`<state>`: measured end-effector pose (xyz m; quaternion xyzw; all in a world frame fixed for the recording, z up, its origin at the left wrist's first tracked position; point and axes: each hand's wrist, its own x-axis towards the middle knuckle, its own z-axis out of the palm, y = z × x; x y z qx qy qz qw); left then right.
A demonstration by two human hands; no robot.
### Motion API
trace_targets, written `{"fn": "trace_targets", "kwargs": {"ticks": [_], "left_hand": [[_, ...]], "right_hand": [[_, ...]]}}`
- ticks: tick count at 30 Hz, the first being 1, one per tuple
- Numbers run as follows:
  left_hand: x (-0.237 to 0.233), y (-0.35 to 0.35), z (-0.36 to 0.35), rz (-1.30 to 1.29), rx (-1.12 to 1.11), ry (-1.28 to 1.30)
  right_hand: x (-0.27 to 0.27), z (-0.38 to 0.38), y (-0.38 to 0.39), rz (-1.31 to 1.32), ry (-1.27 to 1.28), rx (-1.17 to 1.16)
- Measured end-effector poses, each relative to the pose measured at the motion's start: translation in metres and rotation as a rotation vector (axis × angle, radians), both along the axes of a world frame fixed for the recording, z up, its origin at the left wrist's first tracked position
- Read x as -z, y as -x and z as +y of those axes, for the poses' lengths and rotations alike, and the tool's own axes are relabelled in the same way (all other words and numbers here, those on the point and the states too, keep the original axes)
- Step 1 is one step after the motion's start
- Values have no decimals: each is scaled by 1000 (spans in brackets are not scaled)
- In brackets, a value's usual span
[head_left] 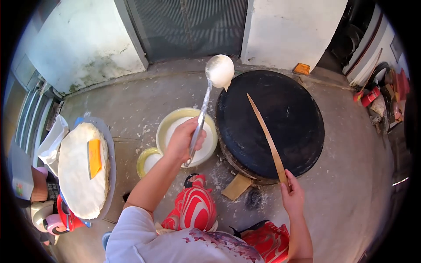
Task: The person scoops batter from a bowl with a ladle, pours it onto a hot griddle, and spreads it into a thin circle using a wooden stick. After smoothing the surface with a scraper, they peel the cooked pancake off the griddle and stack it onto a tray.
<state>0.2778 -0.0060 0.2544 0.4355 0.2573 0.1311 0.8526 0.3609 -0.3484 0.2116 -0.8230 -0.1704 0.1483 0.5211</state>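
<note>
Closed round a metal ladle's handle, my left hand [185,139] is above a large bowl [165,122] of pale batter. The ladle [220,70] is raised beyond the bowl, its scoop coated in white batter with a drip at its lower edge, beside the griddle's far left rim. My right hand [293,192] grips the near end of a long, thin, curved wooden blade [268,136], which extends over the round black griddle [294,114]. The griddle's dark surface shows no batter layer. A smaller yellow bowl [141,165] with white contents touches the large bowl.
At left, a stack of pale round sheets [81,175] bears an orange-yellow scraper [94,158]. A wooden board [237,186] lies by the griddle's near edge. An orange object [301,68] is by the far wall; red items [371,96] stand at right.
</note>
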Motion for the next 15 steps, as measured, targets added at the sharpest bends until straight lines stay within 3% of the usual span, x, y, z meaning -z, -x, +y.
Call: {"fn": "trace_targets", "kwargs": {"ticks": [9,15], "left_hand": [[66,-70,-31,118,-31,-110],[98,-77,-35,214,-78,-43]], "right_hand": [[2,52,-39,-444,182,-77],[31,77,-63,-462,318,-147]]}}
